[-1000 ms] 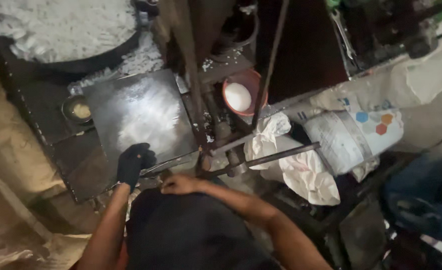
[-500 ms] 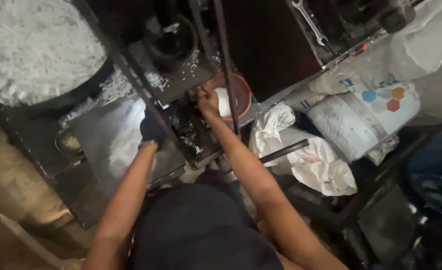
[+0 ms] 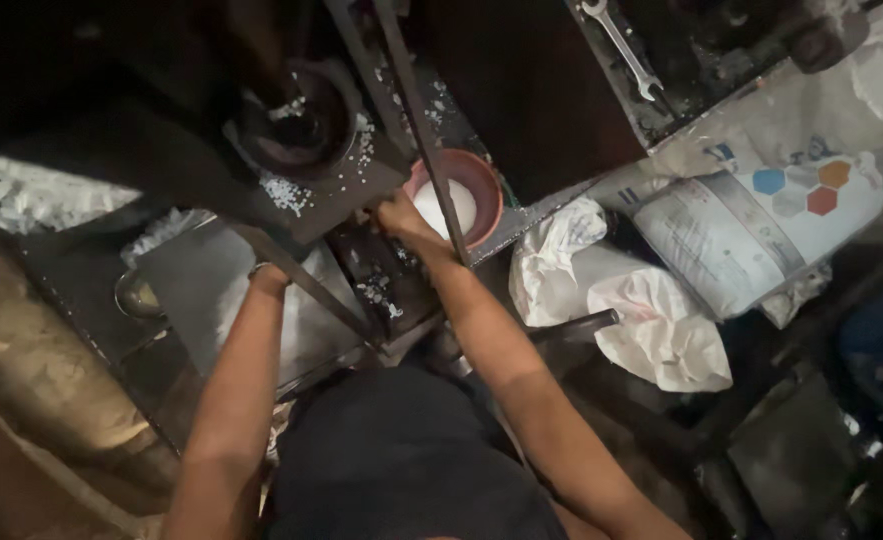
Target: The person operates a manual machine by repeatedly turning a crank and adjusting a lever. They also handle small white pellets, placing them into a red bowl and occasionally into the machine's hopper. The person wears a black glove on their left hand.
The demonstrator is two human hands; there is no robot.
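Note:
My right hand (image 3: 401, 215) rests against the left rim of a red bowl (image 3: 491, 190) holding white material (image 3: 451, 205). Its fingers look curled, and a thin slanted metal rod (image 3: 421, 130) crosses just in front of it. My left forearm (image 3: 246, 350) reaches up beneath a dark machine plate (image 3: 291, 195) scattered with white granules. That plate and a slanted bar hide the left hand past the wrist. A dark round hopper (image 3: 296, 125) sits in the plate above both hands.
A shiny metal sheet (image 3: 186, 285) lies under my left arm, with a small bowl (image 3: 133, 297) beside it. White granules (image 3: 31, 195) are heaped at far left. A wrench (image 3: 621, 45) lies top right. A printed white sack (image 3: 751, 230) and crumpled white bags (image 3: 651, 330) fill the right.
The view has shifted up and closer to the machine. My right hand rose from the sheet's edge to the red bowl. My gloved left hand went up under the dark plate, out of sight.

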